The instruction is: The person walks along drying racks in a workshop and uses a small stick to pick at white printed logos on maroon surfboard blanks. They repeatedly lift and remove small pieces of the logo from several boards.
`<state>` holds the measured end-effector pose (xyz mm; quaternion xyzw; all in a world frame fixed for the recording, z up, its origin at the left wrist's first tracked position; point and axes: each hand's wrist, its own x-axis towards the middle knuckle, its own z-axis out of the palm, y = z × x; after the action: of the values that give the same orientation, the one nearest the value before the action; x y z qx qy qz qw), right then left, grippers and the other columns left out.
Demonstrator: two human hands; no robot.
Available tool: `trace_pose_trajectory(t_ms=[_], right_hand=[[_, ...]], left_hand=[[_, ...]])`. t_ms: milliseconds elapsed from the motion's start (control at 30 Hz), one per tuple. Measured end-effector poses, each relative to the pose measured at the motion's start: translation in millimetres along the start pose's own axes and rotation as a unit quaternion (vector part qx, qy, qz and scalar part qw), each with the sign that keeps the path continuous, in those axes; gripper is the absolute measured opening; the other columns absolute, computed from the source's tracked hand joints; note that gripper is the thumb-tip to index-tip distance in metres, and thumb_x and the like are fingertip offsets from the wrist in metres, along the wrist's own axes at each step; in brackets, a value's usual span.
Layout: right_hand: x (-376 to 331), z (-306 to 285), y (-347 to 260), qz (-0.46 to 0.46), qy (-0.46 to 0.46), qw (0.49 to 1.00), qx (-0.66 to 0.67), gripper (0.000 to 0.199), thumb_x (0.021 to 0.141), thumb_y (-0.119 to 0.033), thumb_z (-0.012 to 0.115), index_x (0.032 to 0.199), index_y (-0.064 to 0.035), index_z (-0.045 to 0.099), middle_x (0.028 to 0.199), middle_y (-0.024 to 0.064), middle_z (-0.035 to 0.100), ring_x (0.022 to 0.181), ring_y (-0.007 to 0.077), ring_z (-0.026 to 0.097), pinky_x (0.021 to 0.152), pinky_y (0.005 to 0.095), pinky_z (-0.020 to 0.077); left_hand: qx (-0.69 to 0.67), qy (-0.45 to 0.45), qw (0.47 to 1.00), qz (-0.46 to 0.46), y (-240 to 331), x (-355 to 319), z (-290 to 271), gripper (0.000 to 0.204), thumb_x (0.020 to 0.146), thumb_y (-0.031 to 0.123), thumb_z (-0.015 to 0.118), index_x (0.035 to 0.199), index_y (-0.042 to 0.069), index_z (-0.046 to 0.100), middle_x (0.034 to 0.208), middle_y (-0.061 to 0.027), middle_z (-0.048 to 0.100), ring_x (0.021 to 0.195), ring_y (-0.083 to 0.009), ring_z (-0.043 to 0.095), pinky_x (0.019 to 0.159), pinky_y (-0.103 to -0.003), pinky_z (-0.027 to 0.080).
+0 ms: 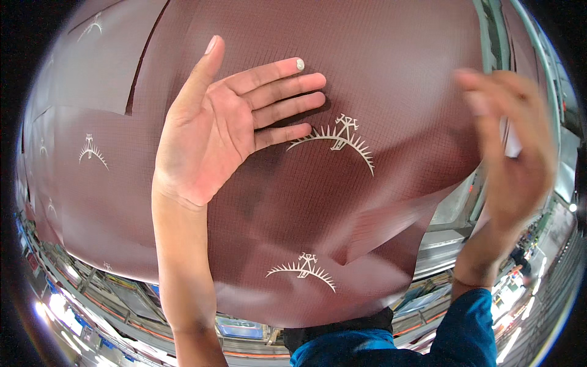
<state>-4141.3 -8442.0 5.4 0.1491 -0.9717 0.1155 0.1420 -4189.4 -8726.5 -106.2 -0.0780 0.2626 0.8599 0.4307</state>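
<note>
My left hand (211,131) is turned palm up over a maroon sheet of fabric (269,238), its fingers stretched out and the thumb apart. A small round white dot (300,64) sits on the index fingertip; whether it is a sticker or a dab, I cannot tell. Off to the right, my right hand (513,140) is raised near the sheet's right edge and smeared by motion. Its fingers look partly bent, and whether they hold anything does not show. White spiky arc motifs (342,137) are printed on the fabric, one beside my left fingertips.
At the upper left, a separate maroon piece with a dark edge (137,67) overlaps the sheet. The sheet is creased at its lower right (391,226). A pale green rail (492,37) runs along the right. Racks and bright lamps (58,303) show around the rim.
</note>
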Motion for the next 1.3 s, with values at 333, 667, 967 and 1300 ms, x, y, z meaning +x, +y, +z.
trace_pose_trajectory(t_ms=[333,667,967,1300], right_hand=[[0.9,60.7,-5.0,0.142,-0.236,0.862,0.425,0.026,0.085,-0.001,0.075,0.110,0.0000,0.070,0.094,0.0041,0.069,0.084,0.0092,0.066,0.076,0.0229,0.0543],[-0.3,116.4,-10.3,0.132,-0.058,0.874,0.465,0.012,0.084,-0.003,0.075,0.095,-0.0017,0.076,0.081,0.0032,0.069,0.069,0.0068,0.062,0.062,0.0216,0.0494],[-3.9,118.7,-8.9,0.118,-0.040,0.885,0.449,0.013,0.081,-0.001,0.074,0.094,-0.0028,0.077,0.078,0.0039,0.069,0.064,0.0085,0.062,0.058,0.0224,0.0489],[-3.8,120.0,-10.8,0.115,-0.043,0.892,0.436,0.014,0.081,-0.002,0.075,0.094,-0.0040,0.077,0.079,0.0035,0.070,0.063,0.0079,0.061,0.057,0.0220,0.0477]], left_hand=[[-0.024,0.014,0.999,-0.015,3.3,1.8,1.3,0.085,0.105,0.060,0.025,0.147,-0.013,0.034,0.150,-0.0358,0.038,0.141,-0.0436,0.041,0.111,-0.057,0.040],[-0.042,0.017,0.999,-0.012,2.3,3.9,4.7,0.084,0.105,0.058,0.026,0.145,-0.016,0.034,0.148,-0.0361,0.039,0.140,-0.0452,0.040,0.110,-0.058,0.042],[-0.038,0.016,0.999,-0.010,-0.5,6.0,4.0,0.084,0.105,0.058,0.027,0.144,-0.017,0.036,0.148,-0.0366,0.040,0.141,-0.0455,0.039,0.109,-0.060,0.042],[-0.038,0.014,0.999,-0.010,-0.7,5.3,2.8,0.084,0.106,0.057,0.026,0.144,-0.016,0.036,0.148,-0.0366,0.039,0.142,-0.0453,0.038,0.109,-0.059,0.042]])
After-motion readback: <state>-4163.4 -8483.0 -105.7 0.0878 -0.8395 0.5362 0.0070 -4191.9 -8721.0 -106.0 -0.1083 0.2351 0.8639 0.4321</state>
